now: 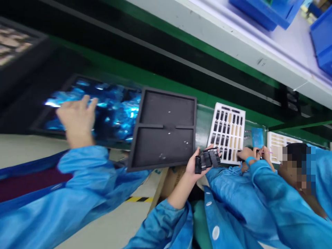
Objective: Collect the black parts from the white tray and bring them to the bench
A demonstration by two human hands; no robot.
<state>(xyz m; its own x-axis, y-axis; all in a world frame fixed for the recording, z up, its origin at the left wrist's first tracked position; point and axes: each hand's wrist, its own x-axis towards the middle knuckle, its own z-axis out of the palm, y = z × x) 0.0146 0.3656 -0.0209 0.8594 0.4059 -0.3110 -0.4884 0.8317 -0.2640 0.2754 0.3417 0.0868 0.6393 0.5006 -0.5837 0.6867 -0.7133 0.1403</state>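
Note:
Blurred by motion, my left hand (77, 119) is over a dark bin (71, 83) full of shiny blue film pieces (127, 112). Its fingers are spread, and I see nothing held in them. My right hand (192, 168) holds a stack of small black ribbed plastic parts (206, 159) against the palm, near the front right corner of a black divided tray (166, 145). That tray shows bare compartments with a few tiny bright specks. Just beyond my right hand lies a white slotted tray (231, 107), with rows of black parts and tan slots.
A co-worker's hands (259, 154) work at the right, near a small blue sheet (257, 137) and a second white tray (281, 138). Blue plastic bins (264, 14) stand on the raised shelf (220, 38). A box of tan pieces (15, 43) is at far left.

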